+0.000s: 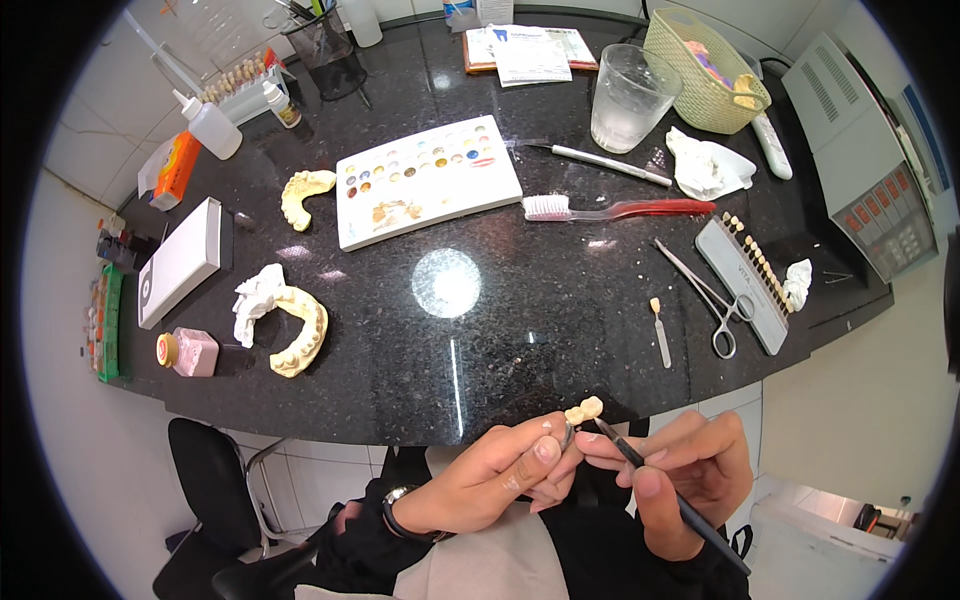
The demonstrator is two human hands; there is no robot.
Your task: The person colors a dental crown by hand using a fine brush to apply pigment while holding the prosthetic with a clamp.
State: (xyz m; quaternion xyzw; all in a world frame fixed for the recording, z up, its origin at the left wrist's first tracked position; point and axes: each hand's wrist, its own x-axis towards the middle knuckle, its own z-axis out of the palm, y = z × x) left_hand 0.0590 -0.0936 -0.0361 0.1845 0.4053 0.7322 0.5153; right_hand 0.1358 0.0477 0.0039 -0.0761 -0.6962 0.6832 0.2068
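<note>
Just off the table's front edge, my left hand (pixel 492 480) is closed, pinching a small dental bridge (pixel 584 410) of a few cream tooth crowns. A bit of grey metal shows between the fingertips beneath it; what it belongs to is hidden. My right hand (pixel 695 470) grips a slim black brush (pixel 680 500) like a pen. Its tip points up and left, close beside the bridge; I cannot tell whether they touch. The two hands nearly meet at the fingertips.
On the black table (pixel 400 380) stand a paint palette (pixel 430 205), plaster jaw models (pixel 303 335), a red-handled toothbrush (pixel 620 209), scissor-handled forceps (pixel 705 290), a shade guide (pixel 740 285), a single shade tab (pixel 660 335), a water glass (pixel 630 100) and a pink jar (pixel 195 353).
</note>
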